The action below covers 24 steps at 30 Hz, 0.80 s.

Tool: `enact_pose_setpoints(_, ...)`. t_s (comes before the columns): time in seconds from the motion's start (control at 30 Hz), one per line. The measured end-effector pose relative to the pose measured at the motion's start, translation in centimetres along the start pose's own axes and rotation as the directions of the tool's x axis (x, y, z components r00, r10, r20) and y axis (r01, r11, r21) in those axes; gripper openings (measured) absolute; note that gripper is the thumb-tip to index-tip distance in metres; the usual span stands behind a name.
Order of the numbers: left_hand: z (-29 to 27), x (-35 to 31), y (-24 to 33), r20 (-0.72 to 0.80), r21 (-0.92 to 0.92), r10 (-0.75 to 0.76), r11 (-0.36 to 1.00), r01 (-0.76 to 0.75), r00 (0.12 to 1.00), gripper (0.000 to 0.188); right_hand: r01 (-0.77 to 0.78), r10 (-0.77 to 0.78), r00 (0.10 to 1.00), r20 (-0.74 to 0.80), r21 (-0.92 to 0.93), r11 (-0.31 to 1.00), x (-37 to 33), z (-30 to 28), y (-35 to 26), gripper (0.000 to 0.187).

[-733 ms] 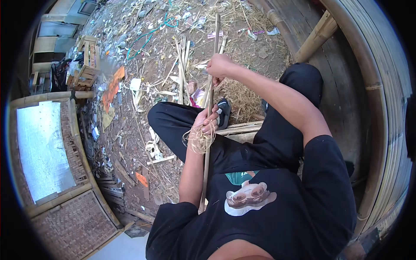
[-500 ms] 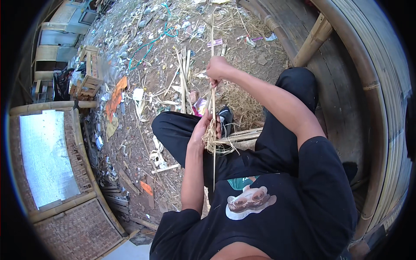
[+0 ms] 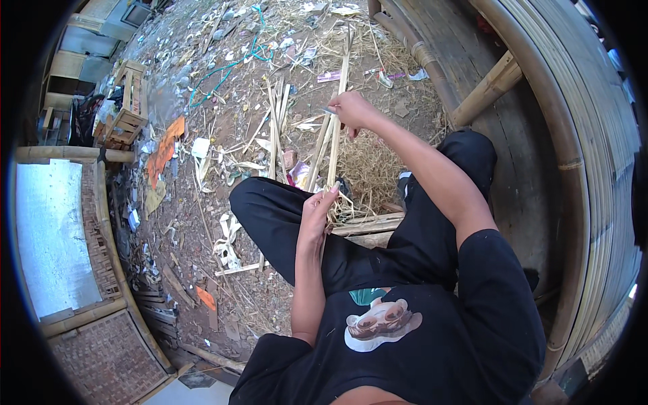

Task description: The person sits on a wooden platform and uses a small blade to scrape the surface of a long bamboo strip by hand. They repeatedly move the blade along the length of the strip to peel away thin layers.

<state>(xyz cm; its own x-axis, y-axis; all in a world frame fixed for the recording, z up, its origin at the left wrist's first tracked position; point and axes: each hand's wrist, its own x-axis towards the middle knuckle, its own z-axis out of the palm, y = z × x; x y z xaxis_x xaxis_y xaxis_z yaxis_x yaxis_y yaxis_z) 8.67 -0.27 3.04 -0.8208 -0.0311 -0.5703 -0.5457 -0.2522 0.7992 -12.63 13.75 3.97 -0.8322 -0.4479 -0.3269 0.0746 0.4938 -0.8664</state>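
Observation:
A long pale bamboo strip stands out away from me over the ground, its broad face showing. My left hand is closed around its near end, thumb laid along it, above my lap. My right hand is closed farther up beside the strip. From its fingers pokes a short, bluish-grey blade of what looks like a knife; the handle is hidden in the fist. Thin curly bamboo shavings hang next to my left hand. More bamboo strips lie just beyond it.
Several split strips lie on the littered dirt beyond my left knee. A straw heap sits between my legs, with cut bamboo pieces nearer me. A bamboo-railed wooden platform runs along the right; a wooden crate stands far left.
The strip has turned from its thin edge to its broad face, and its near end no longer reaches down to my shirt. My right hand has shifted slightly right; my left thumb now points along the strip.

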Motion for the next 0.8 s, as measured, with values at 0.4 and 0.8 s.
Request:
enact_pose_setpoints(0.4, 0.1, 1.7, -1.2, -0.047, 0.085, 0.013, 0.996, -0.009, 0.999, 0.025, 0.382, -0.432, 0.879, -0.203, -0.244, 0.891, 1.4, 2.2, 6.5, 0.030)
enact_pose_setpoints(0.8, 0.7, 2.2, -2.1, -0.008, 0.135, 0.035, 0.990, -0.034, 0.999, 0.026, 0.260, -0.356, 0.876, -0.326, -0.304, 0.917, 2.5, 1.0, 6.9, 0.028)
